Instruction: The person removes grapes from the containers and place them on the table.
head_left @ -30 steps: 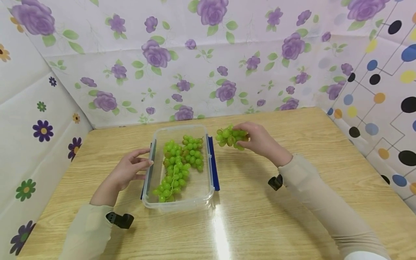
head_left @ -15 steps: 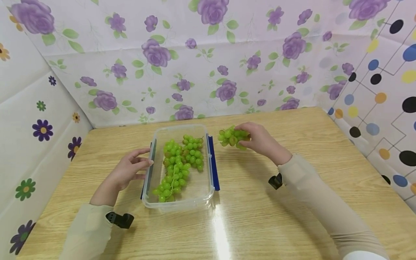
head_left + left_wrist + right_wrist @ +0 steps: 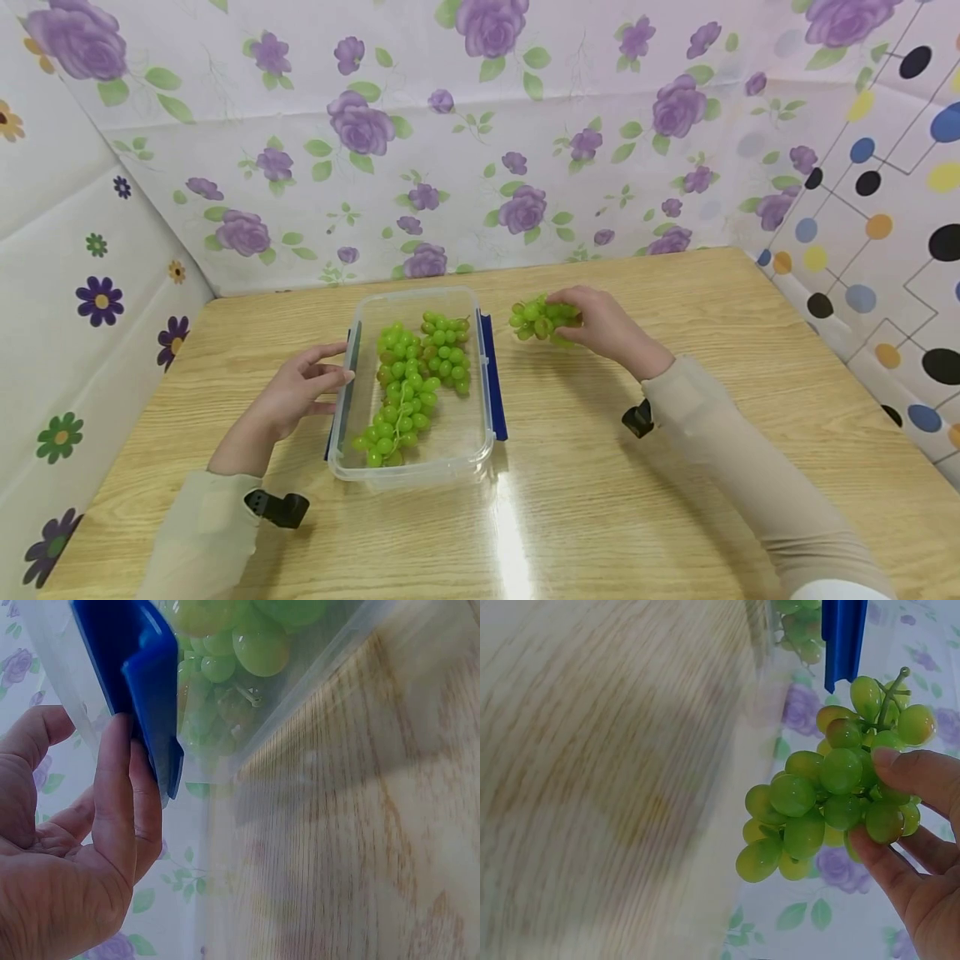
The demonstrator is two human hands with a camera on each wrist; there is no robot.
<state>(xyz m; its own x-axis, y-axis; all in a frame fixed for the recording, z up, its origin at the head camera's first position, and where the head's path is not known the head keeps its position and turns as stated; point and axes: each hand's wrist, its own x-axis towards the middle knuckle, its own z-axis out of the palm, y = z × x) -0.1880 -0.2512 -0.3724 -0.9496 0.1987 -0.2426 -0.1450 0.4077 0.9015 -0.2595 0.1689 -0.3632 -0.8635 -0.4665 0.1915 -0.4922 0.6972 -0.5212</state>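
A clear plastic food container (image 3: 450,462) stands on the table with its blue side latches (image 3: 492,379) folded outward. Inside lie bunches of green grapes (image 3: 405,408), one long and one smaller to its right. At the container's left side my left hand (image 3: 303,385) holds the edge, thumb at the rim; in the left wrist view its fingers (image 3: 112,802) lie against the blue latch. To the right of the container, my right hand (image 3: 600,325) pinches another grape bunch (image 3: 825,787) between thumb and fingers, held above the table, stem end showing in the right wrist view.
The wood-grain table (image 3: 570,500) extends to both sides of the container. Behind it rises a wall covering with purple flowers (image 3: 517,208). Patterned coverings also close in the left side (image 3: 97,300) and the right side (image 3: 862,296).
My right hand has shifted the held grape bunch slightly right and down, a little farther from the container. The left hand and the container have stayed in place.
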